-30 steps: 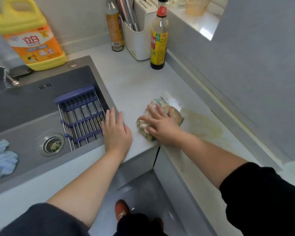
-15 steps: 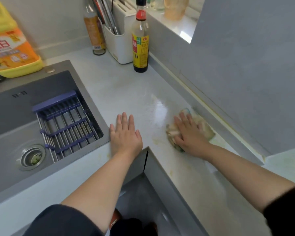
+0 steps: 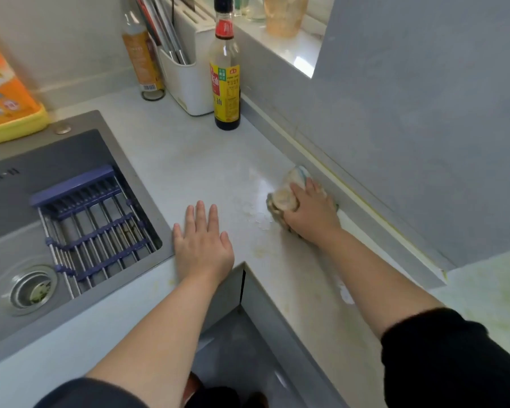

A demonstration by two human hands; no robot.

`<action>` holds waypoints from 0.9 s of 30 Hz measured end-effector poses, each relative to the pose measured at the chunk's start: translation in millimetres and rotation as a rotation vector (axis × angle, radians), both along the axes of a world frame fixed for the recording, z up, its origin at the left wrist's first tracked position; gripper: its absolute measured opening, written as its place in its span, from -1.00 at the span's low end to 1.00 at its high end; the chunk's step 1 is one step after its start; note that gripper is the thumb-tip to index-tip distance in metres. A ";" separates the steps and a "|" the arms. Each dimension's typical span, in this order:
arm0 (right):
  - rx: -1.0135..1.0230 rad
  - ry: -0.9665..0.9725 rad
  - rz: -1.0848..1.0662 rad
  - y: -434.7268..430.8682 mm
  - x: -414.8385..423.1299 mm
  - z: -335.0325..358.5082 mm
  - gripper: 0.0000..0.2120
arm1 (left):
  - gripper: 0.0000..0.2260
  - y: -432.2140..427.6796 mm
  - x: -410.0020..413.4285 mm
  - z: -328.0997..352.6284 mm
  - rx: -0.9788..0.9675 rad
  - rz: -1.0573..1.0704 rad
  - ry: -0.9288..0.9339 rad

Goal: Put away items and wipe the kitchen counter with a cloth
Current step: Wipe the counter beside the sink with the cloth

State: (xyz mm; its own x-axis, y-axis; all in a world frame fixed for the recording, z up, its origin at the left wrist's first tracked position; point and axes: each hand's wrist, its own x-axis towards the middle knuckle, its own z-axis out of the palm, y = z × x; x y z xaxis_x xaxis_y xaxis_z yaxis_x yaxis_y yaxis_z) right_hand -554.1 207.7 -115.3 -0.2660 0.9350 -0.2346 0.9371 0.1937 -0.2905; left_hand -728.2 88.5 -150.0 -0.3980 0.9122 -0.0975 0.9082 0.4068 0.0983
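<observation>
Crumpled beige cloth with a blue-striped edge, bunched on the pale grey counter close to the wall, clasped from above by the right hand. Wet, foamy smear on the counter just left of the cloth. Yellowish stains nearer the counter's inner corner.

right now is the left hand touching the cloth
Apart: the head view shows bare counter between the left hand and the cloth.

The yellow detergent jug is blurred, cut by the left edge; the right grip covers half the cloth.
</observation>
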 end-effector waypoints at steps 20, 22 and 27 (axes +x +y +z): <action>0.181 0.158 0.473 -86.3 45.4 -27.3 -0.43 | -0.49 -0.3 -0.6 4.0 0.040 0.022 -0.044; 0.198 0.195 0.349 -87.1 68.3 -26.9 -0.49 | -0.49 -0.9 0.8 5.0 0.028 0.022 -0.050; 0.156 0.294 0.120 -87.0 31.2 -15.0 -0.65 | -0.48 -1.4 -4.6 13.7 0.024 0.007 -0.198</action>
State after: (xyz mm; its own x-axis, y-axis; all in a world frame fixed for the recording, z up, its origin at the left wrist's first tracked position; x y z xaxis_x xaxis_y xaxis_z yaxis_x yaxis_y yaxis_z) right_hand -522.8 120.7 -130.3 -0.4107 0.9117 0.0114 0.7858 0.3603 -0.5026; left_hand -732.8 87.1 -136.3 -0.3791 0.9127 -0.1525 0.8675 0.4079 0.2848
